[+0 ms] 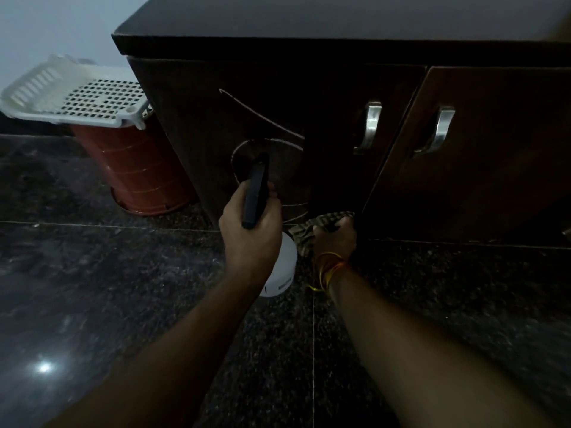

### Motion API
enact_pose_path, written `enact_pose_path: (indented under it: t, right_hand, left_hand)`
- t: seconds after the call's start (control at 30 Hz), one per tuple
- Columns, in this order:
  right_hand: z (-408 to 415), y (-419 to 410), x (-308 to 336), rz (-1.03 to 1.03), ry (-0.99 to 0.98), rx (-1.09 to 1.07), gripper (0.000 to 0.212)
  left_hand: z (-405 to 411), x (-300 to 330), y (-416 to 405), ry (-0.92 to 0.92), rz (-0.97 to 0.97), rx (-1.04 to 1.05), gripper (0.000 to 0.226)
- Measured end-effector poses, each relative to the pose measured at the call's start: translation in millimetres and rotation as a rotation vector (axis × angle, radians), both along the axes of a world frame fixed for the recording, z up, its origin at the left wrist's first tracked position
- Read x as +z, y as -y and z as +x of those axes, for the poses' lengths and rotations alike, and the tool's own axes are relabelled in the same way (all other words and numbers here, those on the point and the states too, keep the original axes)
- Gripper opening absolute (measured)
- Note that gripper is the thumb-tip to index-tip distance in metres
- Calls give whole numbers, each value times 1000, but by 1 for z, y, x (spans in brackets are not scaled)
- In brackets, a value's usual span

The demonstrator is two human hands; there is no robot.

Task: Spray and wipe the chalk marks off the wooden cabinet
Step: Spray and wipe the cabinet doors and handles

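Chalk marks (pixel 265 131) curve across the cabinet's (pixel 340 88) left door, where the left hand (pixel 250 230) grips a spray bottle (pixel 279 267) aimed at them and the right hand (pixel 335 239) clutches a cloth (pixel 312 230) near the floor.

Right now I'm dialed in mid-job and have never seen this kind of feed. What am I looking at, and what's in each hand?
There is no machine here: one camera on a person's head looks down at their two bare arms. The left hand grips a spray bottle, its dark head aimed at the chalk marks on the cabinet. The right hand holds a cloth low against the door by the floor. A brown bin stands to the left.
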State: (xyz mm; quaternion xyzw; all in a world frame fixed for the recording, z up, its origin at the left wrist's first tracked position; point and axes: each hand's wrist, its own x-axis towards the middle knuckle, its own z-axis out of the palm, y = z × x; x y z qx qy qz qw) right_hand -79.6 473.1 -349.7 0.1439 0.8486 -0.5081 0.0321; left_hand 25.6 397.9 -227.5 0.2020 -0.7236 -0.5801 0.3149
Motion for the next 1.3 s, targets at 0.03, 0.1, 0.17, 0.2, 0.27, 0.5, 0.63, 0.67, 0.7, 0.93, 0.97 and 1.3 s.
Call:
enact_pose_path:
  t: [0.03,0.1,0.17,0.2,0.27,0.5,0.63,0.67,0.7,0.93,0.97,1.3]
  right_hand:
    - [-2,-2,-2,-3,13,-15,41]
    - [-6,-9,-8,-12,41,-50,41]
    - [-9,-15,-14,-43,99,-103,42]
    - [-11,-16,-18,-74,125,-138,44]
    - [-15,-18,-21,-120,149,-202,51]
    - [-4,40,-14,-527,359,-215,61]
    - [-4,57,-15,-747,649,-185,55]
    - [-6,55,-10,-747,662,-191,54]
    - [-9,55,-8,-748,665,-197,55]
    - [-1,44,22,-362,132,-66,57]
    - [3,39,34,-284,43,-63,47]
    - [22,20,126,281,-812,215,30]
  left_hand:
    - [1,-1,1,-5,1,-5,12]
    - [4,-3,1,-6,5,-9,11]
    - [7,-4,2,9,12,-7,11]
    - [9,-4,2,15,17,-7,13]
    - [13,-4,5,22,31,-4,15]
    - [25,1,17,10,6,37,13]
    - [36,9,21,-13,-10,37,20]
    - [37,10,22,-11,-2,39,22]
    - [37,10,22,-7,8,40,22]
    - [25,5,14,16,15,15,22]
    - [23,5,14,13,21,23,22]
    - [13,6,31,-16,51,122,17]
